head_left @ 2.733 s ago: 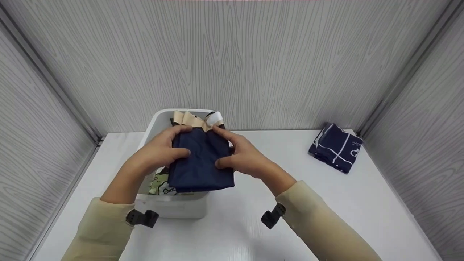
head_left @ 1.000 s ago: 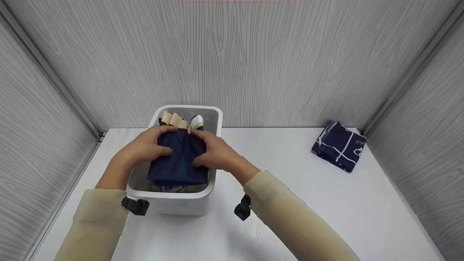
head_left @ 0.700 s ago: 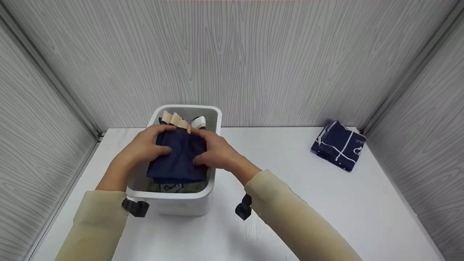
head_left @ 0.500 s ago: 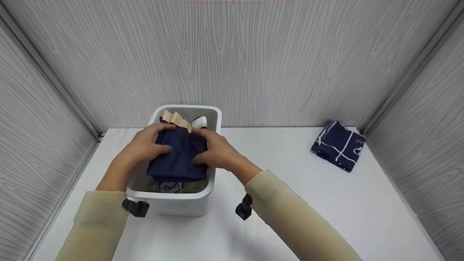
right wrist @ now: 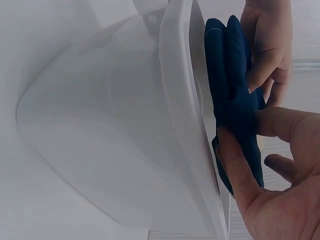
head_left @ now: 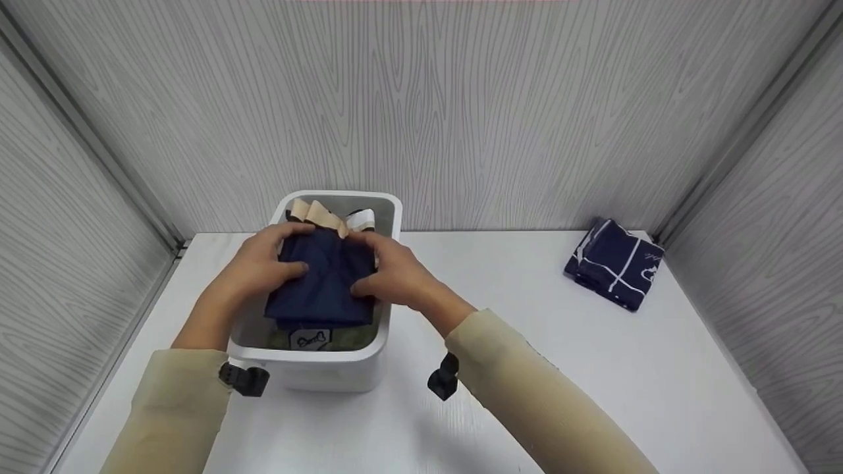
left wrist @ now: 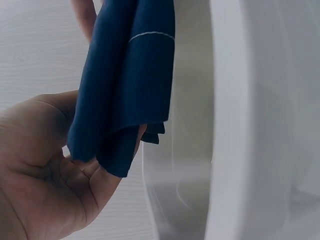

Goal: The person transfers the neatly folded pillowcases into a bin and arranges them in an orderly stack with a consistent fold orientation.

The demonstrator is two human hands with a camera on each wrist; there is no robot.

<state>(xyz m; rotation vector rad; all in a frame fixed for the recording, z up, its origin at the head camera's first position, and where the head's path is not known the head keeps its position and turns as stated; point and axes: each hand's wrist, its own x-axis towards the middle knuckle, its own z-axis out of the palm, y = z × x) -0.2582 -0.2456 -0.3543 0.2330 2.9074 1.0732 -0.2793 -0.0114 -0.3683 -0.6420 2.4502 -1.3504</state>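
Observation:
A folded navy garment (head_left: 323,289) with a beige and white band along its far edge lies level over the mouth of a white plastic bin (head_left: 336,378). My left hand (head_left: 263,263) grips its left side, thumb on top and fingers underneath. On the opposite side my right hand (head_left: 392,273) pinches it between thumb and fingers. The right wrist view puts the garment (right wrist: 230,100) just above the bin's rim (right wrist: 177,90). Inside the bin, partly covered by the garment, is a green patterned cloth (head_left: 355,339) with a pale patch.
A second folded navy cloth (head_left: 616,266) with white lines lies at the back right of the white table (head_left: 500,368). Grey wood-grain panels (head_left: 421,118) enclose the table at the back and on both sides.
Both hands have carried the navy garment left, from partly beyond the bin's right side to over its opening. Over the last half second it has shifted only slightly.

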